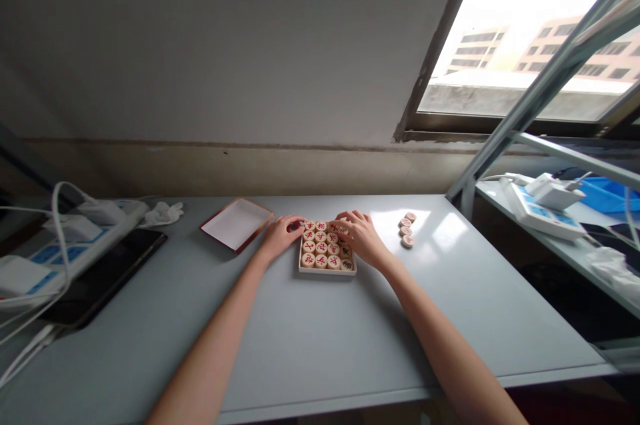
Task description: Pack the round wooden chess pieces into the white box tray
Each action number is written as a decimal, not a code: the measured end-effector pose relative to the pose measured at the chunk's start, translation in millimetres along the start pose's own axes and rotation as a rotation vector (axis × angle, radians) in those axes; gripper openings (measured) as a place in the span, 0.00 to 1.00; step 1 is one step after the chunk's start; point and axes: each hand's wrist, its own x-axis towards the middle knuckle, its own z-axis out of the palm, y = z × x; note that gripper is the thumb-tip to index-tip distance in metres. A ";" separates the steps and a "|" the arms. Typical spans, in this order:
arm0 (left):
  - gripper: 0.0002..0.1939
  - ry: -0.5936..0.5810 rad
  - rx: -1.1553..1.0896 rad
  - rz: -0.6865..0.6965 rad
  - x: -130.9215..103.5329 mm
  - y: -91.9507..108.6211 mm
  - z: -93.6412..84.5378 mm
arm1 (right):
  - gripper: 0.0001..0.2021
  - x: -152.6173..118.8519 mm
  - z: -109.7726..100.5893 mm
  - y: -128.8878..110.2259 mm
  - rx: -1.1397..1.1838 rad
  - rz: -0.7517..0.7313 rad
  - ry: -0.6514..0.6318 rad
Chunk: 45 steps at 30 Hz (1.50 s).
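Observation:
A shallow white box (327,272) sits on the desk, filled with rows of round wooden Chinese chess pieces (321,248). Most carry red characters, and a few in the right column show dark ones. My left hand (279,237) grips the box's upper left side, thumb and fingers curled at its edge. Over the upper right corner, my right hand (366,238) has its thumb and fingertips closed on a chess piece (342,229), partly hiding the right column. Several loose chess pieces (407,230) lie in a crooked line to the right of my right hand.
The box lid (237,224) lies inside-up left of my left hand. Farther left are a power strip (70,245) with cables, a phone (107,275) and a crumpled tissue (164,213). A metal post (469,195) rises at the grey desk's (320,345) back right corner.

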 end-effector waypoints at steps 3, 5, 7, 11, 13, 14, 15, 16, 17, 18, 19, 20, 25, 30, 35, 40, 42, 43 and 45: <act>0.14 0.000 0.005 0.005 -0.2 0.5 -0.2 | 0.09 0.3 -1.8 0.3 0.007 0.024 0.037; 0.14 0.004 0.010 0.001 -0.7 1.5 -0.5 | 0.08 1.0 -3.8 4.4 0.058 0.065 0.081; 0.14 0.011 0.011 -0.007 -1.4 3.1 -1.0 | 0.08 0.7 -5.8 12.7 0.094 0.132 0.135; 0.14 0.010 0.013 -0.022 -2.8 6.8 -2.6 | 0.11 -8.1 -9.4 39.2 -0.088 0.259 0.166; 0.14 0.002 0.015 -0.026 -3.2 7.7 -3.2 | 0.12 -15.6 -11.5 53.9 -0.247 0.308 0.130; 0.14 0.001 0.014 -0.025 -3.3 7.7 -3.3 | 0.12 -18.9 -12.8 60.2 -0.313 0.333 0.117; 0.14 0.003 0.013 -0.023 -3.2 7.6 -3.2 | 0.12 -21.5 -14.3 65.2 -0.362 0.360 0.121; 0.14 0.006 0.012 -0.023 -3.2 7.3 -3.0 | 0.11 -22.8 -16.0 68.2 -0.391 0.385 0.143; 0.14 0.009 0.012 -0.025 -3.1 7.1 -2.8 | 0.11 -22.9 -17.8 68.8 -0.392 0.395 0.175; 0.14 0.011 0.012 -0.025 -2.9 6.8 -2.6 | 0.11 -21.6 -19.5 66.7 -0.355 0.379 0.200; 0.14 0.011 0.014 -0.025 -2.8 6.8 -2.4 | 0.12 -19.3 -21.0 61.9 -0.277 0.329 0.197; 0.13 0.011 0.016 -0.025 -2.7 6.8 -2.3 | 0.13 -16.3 -21.9 54.5 -0.167 0.250 0.159; 0.13 0.016 0.029 -0.015 -2.7 7.7 -2.5 | 0.15 -3.9 -17.9 3.7 0.211 -0.124 -0.171; 0.12 0.018 0.039 -0.013 -2.8 6.1 -1.7 | 0.08 -2.3 -12.6 -11.0 0.208 -0.058 -0.140; 0.13 0.017 0.026 -0.006 -2.7 4.5 -1.1 | 0.09 -3.0 -21.2 8.4 0.238 0.014 -0.024; 0.13 0.017 0.028 -0.013 -2.3 4.5 -1.2 | 0.08 -14.3 -31.4 42.6 -0.015 0.195 -0.041; 0.13 0.012 0.028 -0.010 -2.4 5.0 -1.3 | 0.10 -19.3 -34.6 53.6 -0.152 0.281 -0.057; 0.13 0.013 0.029 -0.008 -2.4 5.3 -1.4 | 0.10 -20.6 -36.2 56.4 -0.179 0.308 -0.052; 0.13 0.017 0.033 -0.009 -2.7 5.9 -1.5 | 0.11 -20.2 -39.0 54.7 -0.103 0.291 -0.039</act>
